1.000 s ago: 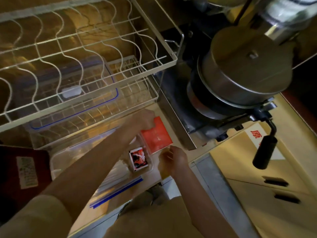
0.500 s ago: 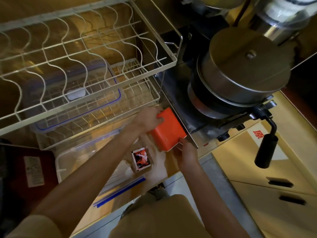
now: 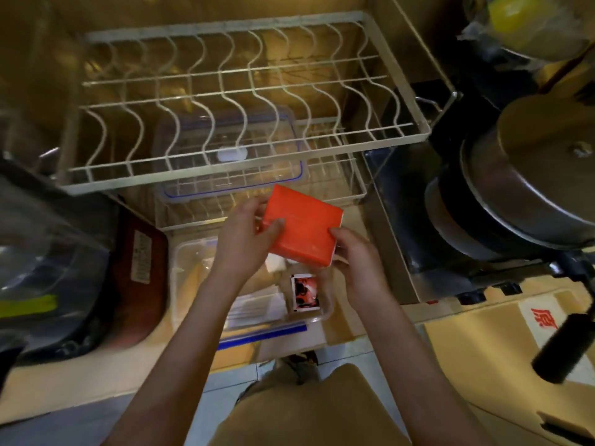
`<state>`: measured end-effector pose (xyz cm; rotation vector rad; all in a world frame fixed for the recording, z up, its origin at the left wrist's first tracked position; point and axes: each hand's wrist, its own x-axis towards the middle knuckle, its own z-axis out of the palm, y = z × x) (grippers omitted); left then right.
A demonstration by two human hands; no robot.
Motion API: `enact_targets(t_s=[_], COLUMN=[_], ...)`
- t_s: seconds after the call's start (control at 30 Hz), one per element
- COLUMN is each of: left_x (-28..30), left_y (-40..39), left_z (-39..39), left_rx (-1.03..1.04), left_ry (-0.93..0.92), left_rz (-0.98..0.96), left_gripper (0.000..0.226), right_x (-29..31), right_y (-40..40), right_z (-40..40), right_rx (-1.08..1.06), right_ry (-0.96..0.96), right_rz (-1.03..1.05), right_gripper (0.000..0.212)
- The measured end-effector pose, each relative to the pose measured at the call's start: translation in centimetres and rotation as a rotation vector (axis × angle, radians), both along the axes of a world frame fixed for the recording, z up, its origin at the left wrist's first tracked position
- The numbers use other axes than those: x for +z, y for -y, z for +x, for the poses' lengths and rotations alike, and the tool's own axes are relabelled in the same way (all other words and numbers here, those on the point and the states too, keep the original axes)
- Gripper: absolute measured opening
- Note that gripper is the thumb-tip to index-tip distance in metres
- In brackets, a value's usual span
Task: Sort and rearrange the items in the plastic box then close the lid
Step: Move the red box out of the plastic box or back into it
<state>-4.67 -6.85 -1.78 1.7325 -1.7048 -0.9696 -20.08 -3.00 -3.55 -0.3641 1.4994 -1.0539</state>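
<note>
An orange packet (image 3: 302,224) is held flat above the clear plastic box (image 3: 183,272), gripped on its left edge by my left hand (image 3: 246,238) and on its lower right corner by my right hand (image 3: 357,263). Inside the open box lie a small red-and-black printed packet (image 3: 305,291), white wrapped strips (image 3: 254,309) and a white lump (image 3: 275,263). A clear lid with blue trim (image 3: 231,156) rests on the lower rack shelf behind the box. A blue-edged strip (image 3: 262,333) lies along the box's near side.
A white wire dish rack (image 3: 244,101) overhangs the box. Stacked metal pots (image 3: 521,188) sit to the right, a black pan handle (image 3: 563,346) juts out over a cardboard carton (image 3: 502,342). A dark red container (image 3: 138,272) and plastic-wrapped goods (image 3: 42,268) stand left.
Both hands have lifted the orange packet up and out of the box's right corner and turned it flat; the view has swung to the right side of the rack.
</note>
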Motion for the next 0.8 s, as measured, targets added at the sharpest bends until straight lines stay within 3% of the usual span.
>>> enact_targets(t_s=[0.23, 0.4, 0.8], left_x=[-3.2, -5.8, -8.6], left_y=[-4.4, -6.2, -7.4], left_z=[5.2, 6.7, 6.7], left_rx=[0.269, 0.36, 0.339], left_ry=[0.077, 0.097, 0.109], left_rz=[-0.011, 0.077, 0.277], left_gripper=[0.045, 0.048, 0.08], right_x=[-1.9, -4.9, -9.2], right_y=[0.0, -0.6, -1.2], right_z=[5.8, 8.1, 9.9], right_rx=[0.214, 0.348, 0.451], right_ry=[-0.07, -0.185, -0.356], right_rz=[-0.026, -0.149, -0.247], right_gripper=[0.029, 0.028, 0.031])
